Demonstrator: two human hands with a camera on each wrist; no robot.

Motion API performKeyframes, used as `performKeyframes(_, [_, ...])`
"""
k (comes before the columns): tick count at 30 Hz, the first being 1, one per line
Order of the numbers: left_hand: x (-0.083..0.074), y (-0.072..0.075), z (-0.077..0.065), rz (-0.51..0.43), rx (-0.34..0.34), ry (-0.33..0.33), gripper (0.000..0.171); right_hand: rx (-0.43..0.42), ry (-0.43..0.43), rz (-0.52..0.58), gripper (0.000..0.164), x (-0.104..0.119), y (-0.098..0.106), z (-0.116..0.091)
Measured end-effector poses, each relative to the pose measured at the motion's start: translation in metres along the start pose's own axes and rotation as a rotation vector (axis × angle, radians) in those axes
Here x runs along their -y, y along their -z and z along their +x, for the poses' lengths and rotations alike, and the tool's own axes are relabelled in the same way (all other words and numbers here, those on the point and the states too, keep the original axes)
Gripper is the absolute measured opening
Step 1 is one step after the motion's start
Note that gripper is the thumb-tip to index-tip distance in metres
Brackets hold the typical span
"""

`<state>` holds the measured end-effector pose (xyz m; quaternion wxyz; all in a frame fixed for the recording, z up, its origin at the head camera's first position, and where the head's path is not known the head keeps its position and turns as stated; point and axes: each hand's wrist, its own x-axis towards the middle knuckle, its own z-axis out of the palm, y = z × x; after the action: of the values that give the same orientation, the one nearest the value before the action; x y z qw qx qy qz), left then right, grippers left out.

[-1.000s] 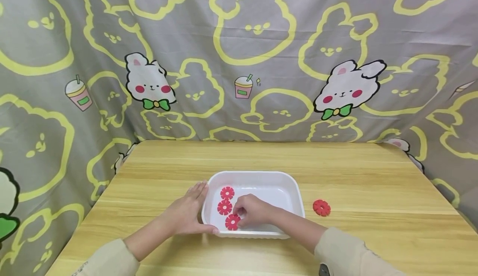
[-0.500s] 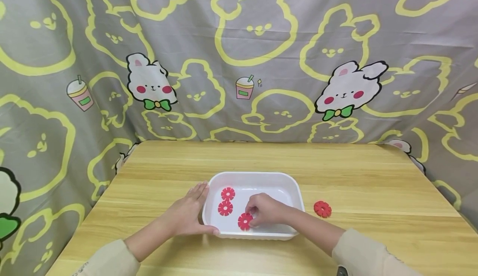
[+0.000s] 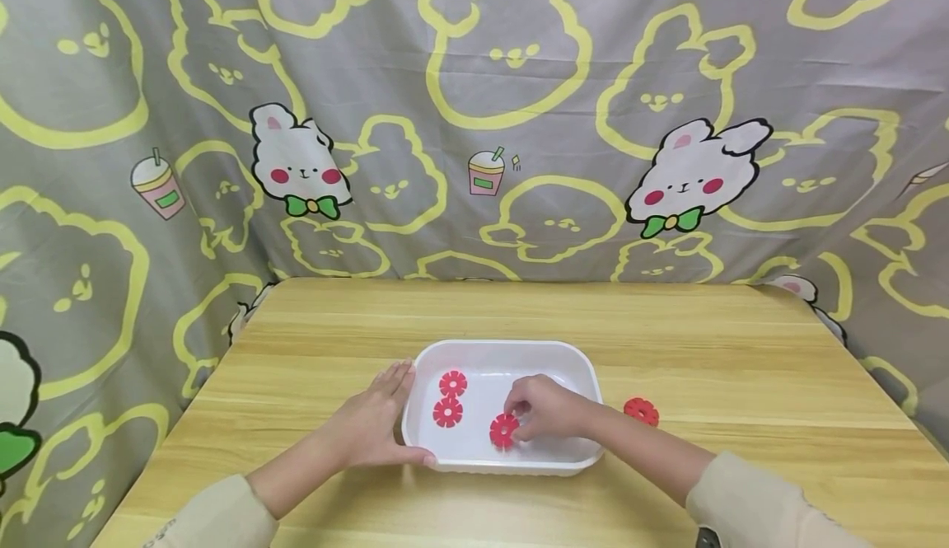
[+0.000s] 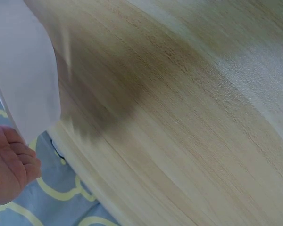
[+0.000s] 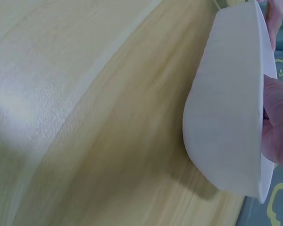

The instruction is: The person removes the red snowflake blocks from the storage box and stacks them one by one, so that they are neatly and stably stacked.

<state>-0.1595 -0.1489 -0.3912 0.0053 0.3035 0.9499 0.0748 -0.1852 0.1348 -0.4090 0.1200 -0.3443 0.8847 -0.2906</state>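
Red snowflake disc [image 3: 503, 431] between thumb and fingers: so the right hand [image 3: 550, 408] grasps in the head view, pinching the notched rim inside the white tray [image 3: 519, 467], close to its near edge and about midway along. Whether the disc touches the tray floor is hard to tell. The left hand [image 3: 376, 421] clasps nothing; its fingers lie extended along the tray's left end, with the thumb reaching over the near left corner. Two more discs, the far disc [image 3: 453, 383] and the middle disc [image 3: 448, 411], lie touching by that left end. An outer disc [image 3: 641, 409] rests on the worktop [image 3: 356, 309] just beyond the tray's right edge, partly behind the forearm.

These discs look like thin, stiff plastic: probably very light, hard to break, a little slick on the flat. Lying flat they give little edge to catch, so a pinch across the rim, with a fingertip in a notch, should serve best; the tray, likely light too, wants steadying at a corner.

From the left wrist, the left hand's fingers meet the tray's rim; no disc shows.

From the right wrist, the right hand dips behind the tray wall, which hides the disc and the pinch.
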Motion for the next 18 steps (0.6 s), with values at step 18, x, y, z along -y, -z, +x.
performKeyframes(18, [-0.001,0.000,0.001,-0.002,-0.001,0.004,0.118,-0.033,0.036,-0.074,0.013,-0.004,0.031,-0.023])
